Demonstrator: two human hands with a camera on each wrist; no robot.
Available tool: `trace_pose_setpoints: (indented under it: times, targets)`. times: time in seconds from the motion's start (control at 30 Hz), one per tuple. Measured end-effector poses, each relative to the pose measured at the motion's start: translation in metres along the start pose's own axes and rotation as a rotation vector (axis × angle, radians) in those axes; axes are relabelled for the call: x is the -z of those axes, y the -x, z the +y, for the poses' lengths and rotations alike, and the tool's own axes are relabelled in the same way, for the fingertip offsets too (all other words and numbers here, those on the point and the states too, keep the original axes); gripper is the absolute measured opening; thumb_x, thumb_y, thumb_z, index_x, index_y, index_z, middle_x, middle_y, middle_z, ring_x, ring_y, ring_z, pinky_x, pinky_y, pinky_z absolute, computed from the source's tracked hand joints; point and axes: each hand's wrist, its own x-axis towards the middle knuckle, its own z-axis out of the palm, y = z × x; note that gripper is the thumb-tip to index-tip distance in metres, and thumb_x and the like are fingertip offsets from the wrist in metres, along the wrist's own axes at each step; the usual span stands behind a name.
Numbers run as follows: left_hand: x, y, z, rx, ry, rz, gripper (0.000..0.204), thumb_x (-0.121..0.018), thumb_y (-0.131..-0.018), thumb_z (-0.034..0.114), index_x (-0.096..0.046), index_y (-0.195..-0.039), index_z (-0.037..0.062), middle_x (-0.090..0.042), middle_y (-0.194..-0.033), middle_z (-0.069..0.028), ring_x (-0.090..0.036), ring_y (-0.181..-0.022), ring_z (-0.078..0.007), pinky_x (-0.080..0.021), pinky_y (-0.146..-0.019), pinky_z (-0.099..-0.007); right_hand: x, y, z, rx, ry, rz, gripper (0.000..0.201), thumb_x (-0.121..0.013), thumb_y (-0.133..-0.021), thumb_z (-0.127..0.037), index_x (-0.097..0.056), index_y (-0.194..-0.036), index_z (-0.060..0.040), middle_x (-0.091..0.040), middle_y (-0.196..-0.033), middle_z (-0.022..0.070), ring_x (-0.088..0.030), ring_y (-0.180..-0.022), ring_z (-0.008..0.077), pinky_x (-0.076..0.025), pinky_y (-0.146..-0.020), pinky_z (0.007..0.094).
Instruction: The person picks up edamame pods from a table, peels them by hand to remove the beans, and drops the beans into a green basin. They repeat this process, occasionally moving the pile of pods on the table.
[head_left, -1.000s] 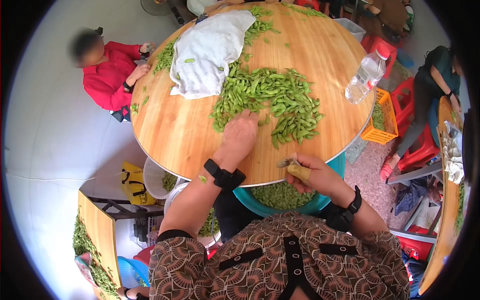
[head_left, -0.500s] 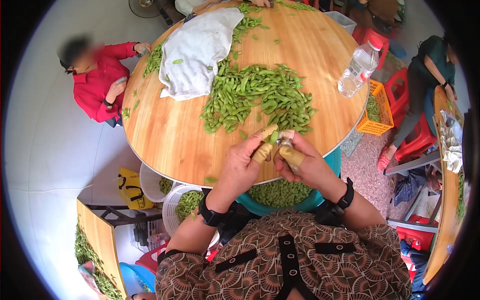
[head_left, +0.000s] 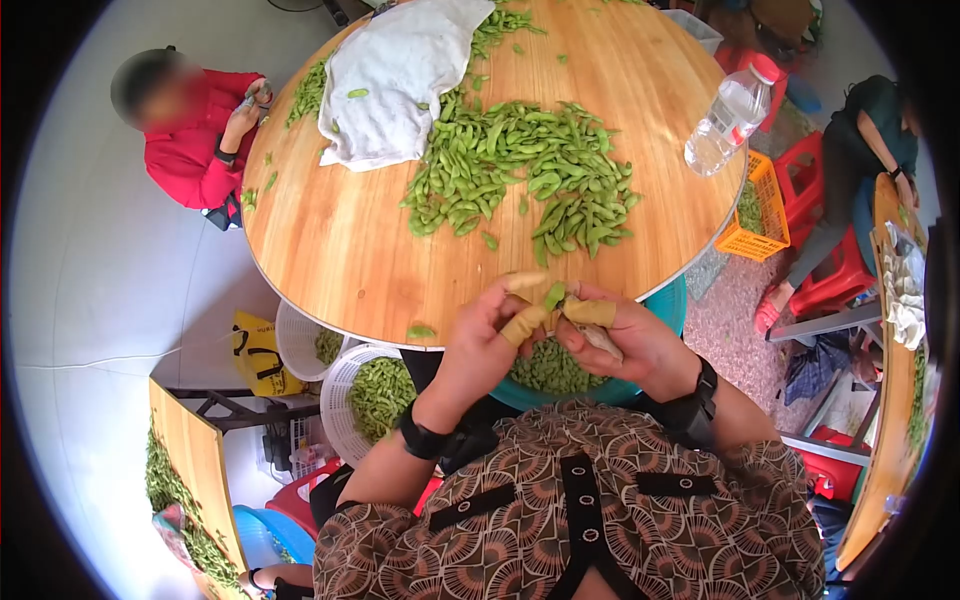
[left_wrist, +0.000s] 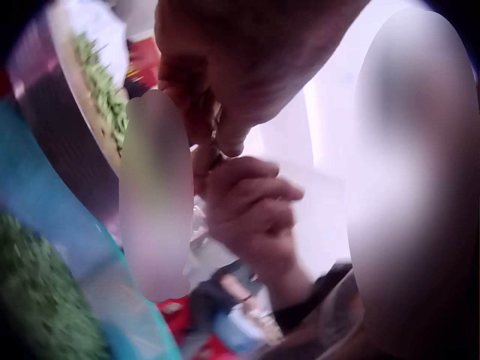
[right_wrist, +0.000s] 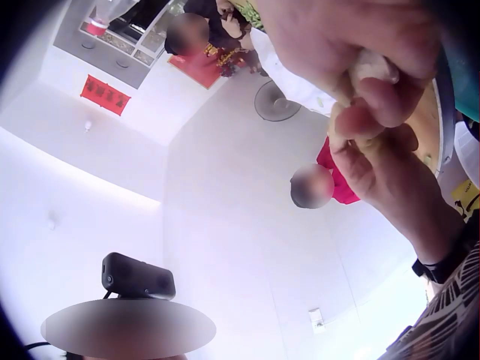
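Note:
My left hand (head_left: pixel 480 335) pinches a green edamame pod (head_left: pixel 554 295) between a thumb and finger in tan finger covers. Facing it, my right hand (head_left: pixel 640 345) also wears tan covers, its fingertips right at the pod. A small pale object (head_left: pixel 600 341) lies in the right hand's curled fingers; I cannot tell its kind. In the right wrist view this whitish object (right_wrist: pixel 373 69) is mostly hidden by fingers. Both hands are over the table's near edge, above a teal tub (head_left: pixel 672 300) holding green pieces. Beyond them, a pile of edamame pods (head_left: pixel 570 170) lies on the round wooden table (head_left: pixel 340 250).
A white cloth (head_left: pixel 390 90) lies left of the pile, a water bottle (head_left: pixel 725 125) stands right. White baskets (head_left: pixel 340 400) with green contents are below left, near a yellow bag (head_left: pixel 262 355). An orange crate (head_left: pixel 750 243) is at right. A person in red (head_left: pixel 190 155) sits at left.
My left hand has left the pile and come back toward me with a pod. It now meets my right hand at the table's near edge.

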Motion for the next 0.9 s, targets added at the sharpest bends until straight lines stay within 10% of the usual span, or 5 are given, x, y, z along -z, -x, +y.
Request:
trace_pose_setpoints:
  times: [0.07, 0.17, 0.37, 0.53, 0.9]
  targets:
    - [0.0, -0.002, -0.009, -0.736, -0.921, 0.271, 0.019, -0.056, -0.096, 0.015, -0.061, -0.11, 0.0039, -0.055, -0.07, 0.0014, -0.048, -0.053, -0.0073, -0.036, -0.049, -0.0186, -0.001, 0.0, 0.0, 0.015, 0.032, 0.049, 0.025, -0.051, -0.095, -0.023, -0.048, -0.116, -0.0084, -0.058, -0.072, 0.0046, -0.046, -0.041, 0.0101, -0.029, -0.034, 0.0204]
    - [-0.002, 0.0, 0.0, -0.827, -1.154, 0.275, 0.015, -0.061, -0.093, 0.013, -0.059, -0.103, 0.0024, -0.056, -0.072, 0.0024, -0.053, -0.059, -0.0077, -0.042, -0.051, -0.0229, -0.009, -0.002, -0.001, 0.0, 0.088, 0.11, 0.021, -0.052, -0.095, -0.023, -0.048, -0.11, -0.0081, -0.058, -0.072, 0.0052, -0.048, -0.043, 0.0119, -0.03, -0.034, 0.0224]
    - [0.012, -0.003, -0.013, 0.006, 0.203, 0.113, 0.006, -0.058, -0.093, 0.007, -0.061, -0.095, 0.0021, -0.056, -0.068, 0.0018, -0.049, -0.06, -0.0055, -0.039, -0.051, -0.0217, -0.009, 0.003, 0.005, 0.062, 0.319, 0.244, 0.022, -0.05, -0.096, -0.021, -0.048, -0.114, -0.0083, -0.058, -0.072, 0.0049, -0.047, -0.044, 0.0107, -0.032, -0.037, 0.0238]
    - [-0.004, 0.002, -0.01, -0.272, -0.501, 0.235, 0.007, -0.058, -0.092, 0.006, -0.061, -0.095, 0.0, -0.06, -0.071, -0.0038, -0.055, -0.062, -0.0091, -0.044, -0.056, -0.0239, 0.001, -0.003, 0.008, 0.634, 1.278, 0.47, 0.023, -0.062, -0.086, -0.01, -0.055, -0.107, -0.0042, -0.055, -0.069, 0.0063, -0.05, -0.058, 0.0123, -0.04, -0.053, 0.0271]
    - [-0.014, 0.011, 0.004, -0.22, -0.559, 0.142, 0.006, -0.059, -0.09, 0.004, -0.061, -0.094, 0.0, -0.063, -0.074, -0.0096, -0.062, -0.066, -0.017, -0.048, -0.059, -0.0282, -0.007, 0.001, 0.002, 0.615, 1.296, 0.569, 0.017, -0.064, -0.081, -0.002, -0.059, -0.098, -0.0022, -0.06, -0.082, 0.0054, -0.054, -0.071, 0.0126, -0.045, -0.064, 0.0259]
